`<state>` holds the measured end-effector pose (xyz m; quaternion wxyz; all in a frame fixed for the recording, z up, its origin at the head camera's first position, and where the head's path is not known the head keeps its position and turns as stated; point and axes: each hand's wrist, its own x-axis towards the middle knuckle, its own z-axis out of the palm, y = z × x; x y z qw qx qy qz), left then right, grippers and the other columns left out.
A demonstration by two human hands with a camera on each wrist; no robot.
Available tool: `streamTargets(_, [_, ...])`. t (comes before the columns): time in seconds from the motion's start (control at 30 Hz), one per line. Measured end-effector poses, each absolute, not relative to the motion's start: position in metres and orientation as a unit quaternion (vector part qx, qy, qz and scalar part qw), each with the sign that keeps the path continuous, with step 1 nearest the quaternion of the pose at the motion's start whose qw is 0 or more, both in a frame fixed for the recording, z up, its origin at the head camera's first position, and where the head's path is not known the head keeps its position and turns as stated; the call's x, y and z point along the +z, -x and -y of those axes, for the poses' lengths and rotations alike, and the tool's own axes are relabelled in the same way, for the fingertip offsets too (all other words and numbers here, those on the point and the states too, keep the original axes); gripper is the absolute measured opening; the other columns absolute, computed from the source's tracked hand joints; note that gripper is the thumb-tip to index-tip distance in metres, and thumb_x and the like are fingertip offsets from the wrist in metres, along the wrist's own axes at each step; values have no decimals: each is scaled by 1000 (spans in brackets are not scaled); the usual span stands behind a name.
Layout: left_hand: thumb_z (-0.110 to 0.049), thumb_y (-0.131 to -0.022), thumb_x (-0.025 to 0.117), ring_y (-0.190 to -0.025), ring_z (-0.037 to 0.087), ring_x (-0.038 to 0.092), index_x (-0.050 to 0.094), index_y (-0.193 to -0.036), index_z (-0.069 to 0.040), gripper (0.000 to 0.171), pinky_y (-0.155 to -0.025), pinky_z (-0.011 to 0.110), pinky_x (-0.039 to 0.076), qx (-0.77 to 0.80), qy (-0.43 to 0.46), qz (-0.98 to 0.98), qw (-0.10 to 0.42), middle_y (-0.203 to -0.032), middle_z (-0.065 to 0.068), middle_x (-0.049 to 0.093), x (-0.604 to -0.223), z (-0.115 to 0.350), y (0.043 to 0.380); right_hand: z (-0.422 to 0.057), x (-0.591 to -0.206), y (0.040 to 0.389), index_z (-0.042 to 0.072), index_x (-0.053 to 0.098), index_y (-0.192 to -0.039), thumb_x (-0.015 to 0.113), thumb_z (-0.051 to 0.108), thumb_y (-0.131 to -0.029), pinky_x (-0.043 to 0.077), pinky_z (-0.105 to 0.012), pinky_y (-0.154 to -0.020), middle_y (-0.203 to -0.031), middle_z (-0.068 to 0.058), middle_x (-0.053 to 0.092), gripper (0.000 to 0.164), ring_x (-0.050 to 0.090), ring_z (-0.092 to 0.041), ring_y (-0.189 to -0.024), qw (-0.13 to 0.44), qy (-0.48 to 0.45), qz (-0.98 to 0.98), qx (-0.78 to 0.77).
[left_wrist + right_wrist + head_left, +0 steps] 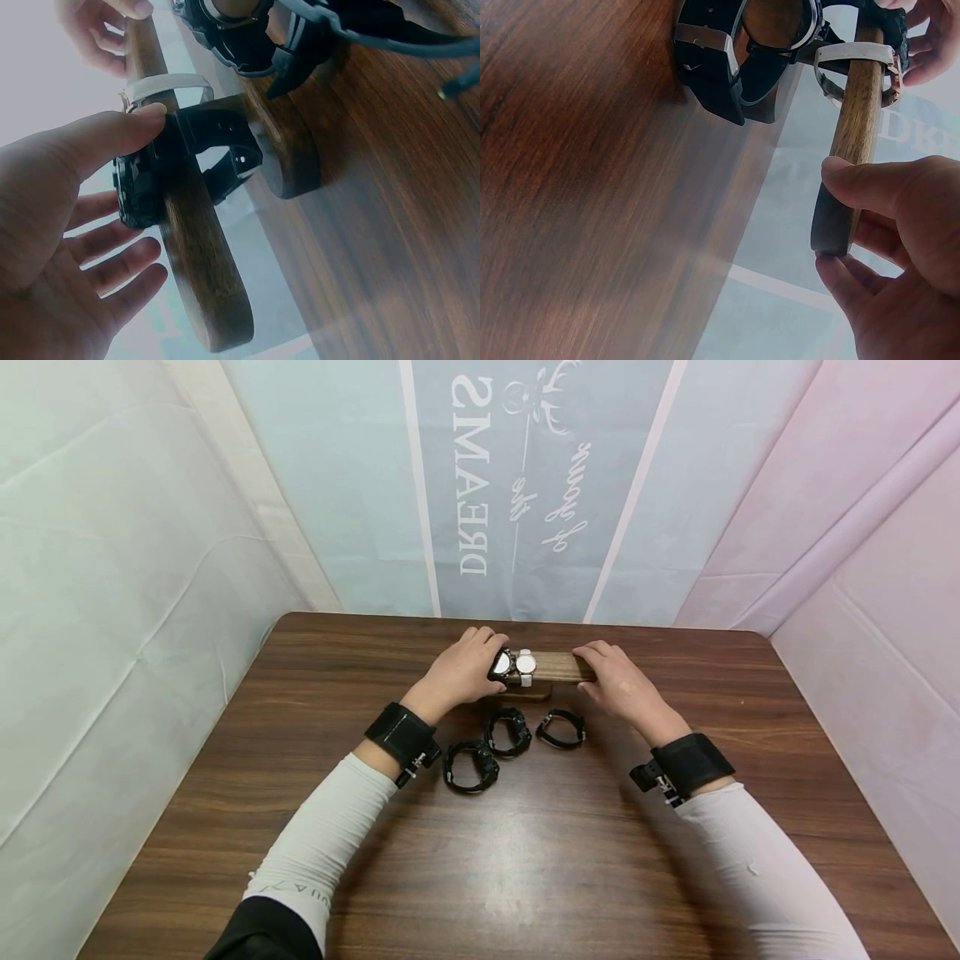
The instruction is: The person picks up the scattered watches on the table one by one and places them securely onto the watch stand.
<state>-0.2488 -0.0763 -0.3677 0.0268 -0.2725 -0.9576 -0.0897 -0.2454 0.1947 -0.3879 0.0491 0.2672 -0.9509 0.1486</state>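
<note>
A wooden T-shaped watch stand (557, 667) stands near the table's back edge, its bar level over a small base (529, 694). My left hand (463, 667) pinches a black watch (174, 154) looped round the bar, the thumb on its strap and the fingers on the far side by its case. Right beside it a white-strapped watch (526, 665) hangs on the same bar, its round face up. With thumb and fingers, my right hand (904, 232) grips the bar's right end (836, 217). The black watch's face is partly hidden by the left hand in the head view.
Three black watches lie looped on the wooden table (525, 860) before the stand: one on the left (470, 767), one in the middle (507, 732), one on the right (561, 729). A printed cloth (517, 485) hangs behind the table.
</note>
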Motion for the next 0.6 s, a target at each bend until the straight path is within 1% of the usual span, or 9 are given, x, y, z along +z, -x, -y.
streamTargets(0.2, [-44,-74,73,-116,24,38,38,-138,-9,81,-92,35,43,-79,269,960,31,-130,9,43,-367,88,247,-194,-387,245,2,46,-131,68,10,-82,41,-49,-93,-127,-18,46,55,41,-36,-116,44,-262,953,149])
streamTargets(0.43, [-45,-74,73,-116,25,38,37,-138,-7,83,-93,34,43,-71,263,962,38,-129,10,44,-371,105,243,-194,-388,245,2,45,-132,68,10,-82,41,-50,-92,-127,-18,45,55,40,-36,-116,40,-259,954,146])
streamTargets(0.6, [-45,-74,72,-117,26,38,37,-138,-7,82,-94,36,43,-70,260,962,47,-129,10,44,-370,116,234,-194,-388,245,1,45,-132,68,11,-83,41,-49,-93,-127,-19,44,55,40,-36,-117,42,-262,953,145])
